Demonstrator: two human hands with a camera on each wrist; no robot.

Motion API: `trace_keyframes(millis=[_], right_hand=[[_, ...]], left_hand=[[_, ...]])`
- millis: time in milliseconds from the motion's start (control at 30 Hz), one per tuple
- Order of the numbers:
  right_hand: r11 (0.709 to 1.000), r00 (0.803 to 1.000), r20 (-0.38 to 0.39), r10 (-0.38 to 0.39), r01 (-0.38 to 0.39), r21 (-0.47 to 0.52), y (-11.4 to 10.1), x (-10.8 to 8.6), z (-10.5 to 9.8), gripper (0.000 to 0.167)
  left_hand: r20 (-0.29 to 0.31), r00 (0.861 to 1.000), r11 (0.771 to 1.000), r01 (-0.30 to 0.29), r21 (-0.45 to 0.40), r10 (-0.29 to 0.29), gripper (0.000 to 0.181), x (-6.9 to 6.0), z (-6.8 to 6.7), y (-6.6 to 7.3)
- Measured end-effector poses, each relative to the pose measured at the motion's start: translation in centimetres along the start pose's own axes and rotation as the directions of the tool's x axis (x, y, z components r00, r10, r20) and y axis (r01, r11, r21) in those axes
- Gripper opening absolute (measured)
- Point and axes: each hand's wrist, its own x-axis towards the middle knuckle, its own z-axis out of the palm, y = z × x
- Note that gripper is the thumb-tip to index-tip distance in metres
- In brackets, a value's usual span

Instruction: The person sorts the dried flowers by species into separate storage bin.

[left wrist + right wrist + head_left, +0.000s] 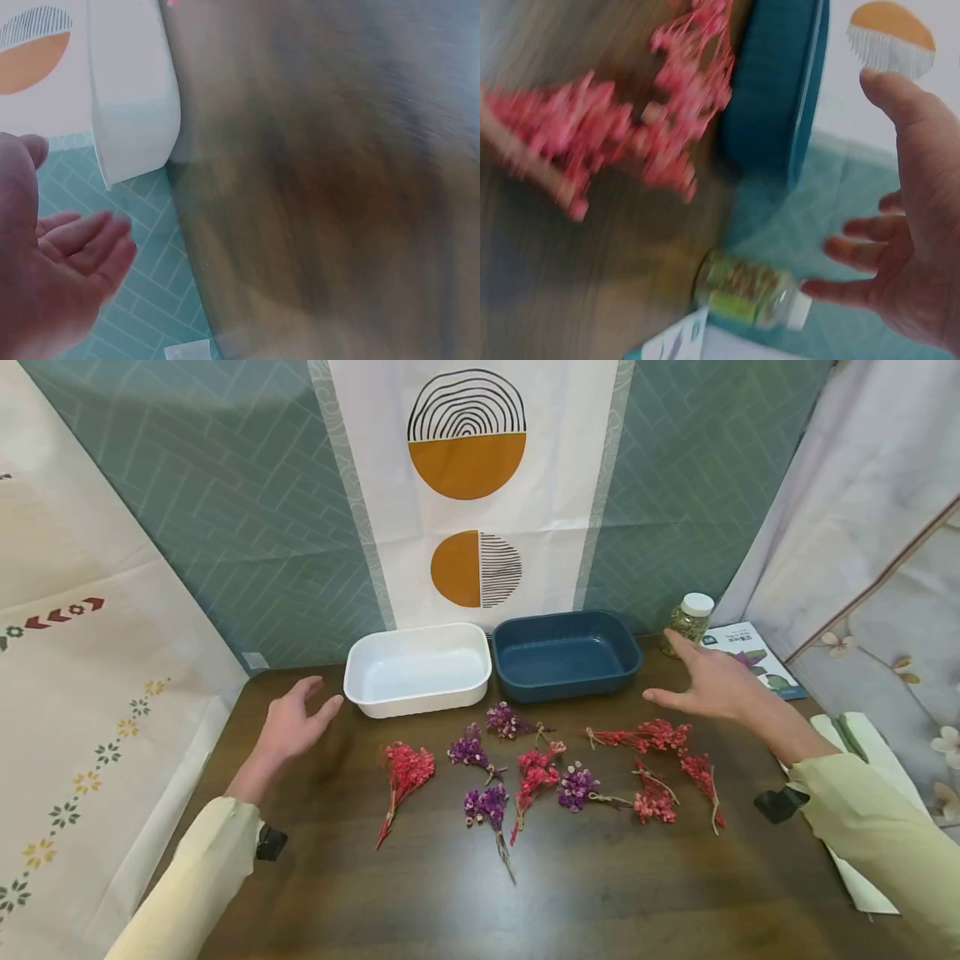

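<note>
Dark wood table point(337, 893), teal wall cloth point(225, 527) behind: dried-looking flowers btwn two bare hands

Wall hanging point(495, 518) w/ ochre shapes hangs at back ctr. White tray point(420, 703) & blue tray point(573, 687) stand side by side at the table's far edge, wall-cloth side. Red bunches point(409, 766) & purple bunches point(577, 787) lie loose in front of them, mid-table; some stems show twine.

Handling (my guess): bunches v. light, stems stiff, heads crumbly, so best pinched low, at stems/twine, not by the blooms. Trays look rigid & smooth, maybe a bit slippery; rim = best hold. Wt can't be told.

L hand point(295, 722): near white tray's L end, fingers loosely bent, thumb well apart, wide gap, nothing held. R hand point(712, 681): fingers long & spread, thumb wide, nothing held. It's near the white-lidded jar point(687, 622); a fingertip overlaps the lid in R wrist view, but contact unclear. Booklet point(753, 652) lies beside jar.
</note>
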Motion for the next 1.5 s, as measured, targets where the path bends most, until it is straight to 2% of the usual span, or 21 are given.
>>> trace_keyframes(millis=[67, 167, 300, 400, 467, 633, 867, 967, 1033, 1133, 1267, 1367, 1433, 1500], right_hand=[[0.998, 0.998, -0.051, -0.030, 0.032, 0.051, -1.1, 0.0, 0.0, 0.092], [0.982, 0.994, -0.101, -0.038, 0.056, 0.181, -3.2, 0.2, 0.5, 0.075], [0.935, 0.995, -0.089, -0.053, 0.081, 0.345, -7.0, 0.4, 1.8, 0.062], [0.884, 0.996, -0.031, -0.083, 0.088, 0.459, -9.9, 0.3, 2.9, 0.059], [0.831, 0.995, 0.034, -0.097, 0.062, 0.553, -11.8, 0.1, 3.3, 0.060], [0.640, 0.971, 0.195, -0.136, -0.064, 0.766, -16.2, -0.2, 4.2, 0.062], [0.424, 0.918, 0.331, -0.218, -0.216, 0.879, -21.8, -0.5, 5.7, 0.053], [0.363, 0.906, 0.350, -0.239, -0.251, 0.897, -23.8, -0.6, 6.5, 0.049], [0.354, 0.906, 0.353, -0.234, -0.259, 0.899, -24.9, -0.7, 7.2, 0.049], [0.370, 0.915, 0.347, -0.204, -0.256, 0.893, -26.5, -0.7, 8.3, 0.053], [0.446, 0.934, 0.336, -0.124, -0.250, 0.859, -28.5, -0.5, 10.0, 0.058], [0.520, 0.946, 0.322, -0.050, -0.251, 0.816, -30.1, -0.4, 11.4, 0.063], [0.544, 0.951, 0.310, -0.008, -0.256, 0.799, -31.2, -0.4, 12.4, 0.065], [0.552, 0.957, 0.288, 0.031, -0.256, 0.794, -32.1, -0.2, 13.2, 0.067]], left_hand=[[-0.042, 0.999, 0.999, 0.006, -0.052, -0.008, 0.061, 1.0, 0.2, 0.2], [-0.038, 0.999, 0.996, 0.006, -0.094, -0.010, 0.057, 2.2, 0.5, 0.4], [0.058, 0.998, 0.994, 0.025, -0.105, -0.019, 0.067, 3.1, 0.7, 0.4], [0.124, 0.992, 0.996, 0.042, -0.081, -0.032, 0.078, 3.4, 1.0, 0.1], [0.149, 0.988, 0.997, 0.043, -0.068, -0.033, 0.082, 3.6, 1.2, 0.0], [0.161, 0.987, 0.998, 0.031, -0.062, -0.021, 0.088, 3.8, 1.8, -0.2], [0.195, 0.981, 1.000, 0.018, -0.022, -0.013, 0.097, 4.5, 2.3, -0.3], [0.217, 0.976, 1.000, 0.028, -0.007, -0.026, 0.099, 4.7, 2.3, -0.3], [0.229, 0.973, 0.999, 0.034, 0.003, -0.034, 0.100, 4.7, 2.2, -0.2], [0.239, 0.970, 0.999, 0.041, 0.013, -0.043, 0.102, 4.8, 2.1, -0.1], [0.240, 0.970, 0.999, 0.044, 0.018, -0.047, 0.103, 4.8, 2.1, 0.0], [0.238, 0.970, 0.999, 0.039, 0.022, -0.043, 0.103, 4.8, 2.0, 0.0], [0.239, 0.970, 0.999, 0.037, 0.024, -0.042, 0.103, 4.8, 2.0, 0.0], [0.237, 0.970, 0.999, 0.040, 0.022, -0.044, 0.103, 4.7, 2.0, 0.0]])
